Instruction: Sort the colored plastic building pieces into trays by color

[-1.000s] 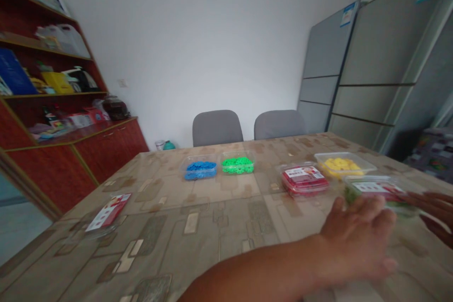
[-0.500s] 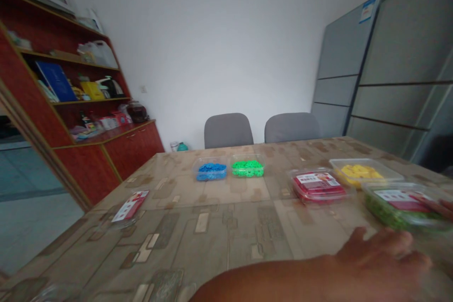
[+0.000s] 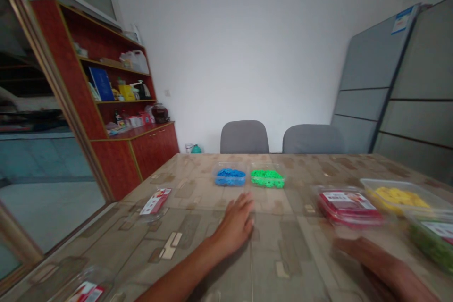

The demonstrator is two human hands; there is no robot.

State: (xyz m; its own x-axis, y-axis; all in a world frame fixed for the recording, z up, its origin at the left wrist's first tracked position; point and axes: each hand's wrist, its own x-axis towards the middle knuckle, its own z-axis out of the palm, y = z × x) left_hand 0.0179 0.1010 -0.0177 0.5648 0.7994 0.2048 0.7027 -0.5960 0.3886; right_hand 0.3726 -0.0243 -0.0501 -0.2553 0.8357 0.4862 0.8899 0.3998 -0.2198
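**Sorting trays: status and hand state**

Six clear trays are seen on the surface [image 3: 198, 226]. A blue tray [image 3: 230, 177] and a green tray [image 3: 267, 178] stand side by side at the far middle, both uncovered. To the right, a lidded red tray [image 3: 348, 205], an open yellow tray [image 3: 399, 196] and a dark-green tray [image 3: 433, 240] with a label are grouped. Two loose lids [image 3: 155, 201] [image 3: 85, 290] lie well apart on the left. By judgement, the layout is partly done; the right-hand group is not yet lined up with the far pair.

The left hand [image 3: 237, 224] is held empty, fingers spread and extended, low over the surface, near the blue tray but apart from it. The right hand [image 3: 368, 255] is blurred near the red tray; its opening cannot be told, and nothing is seen held.
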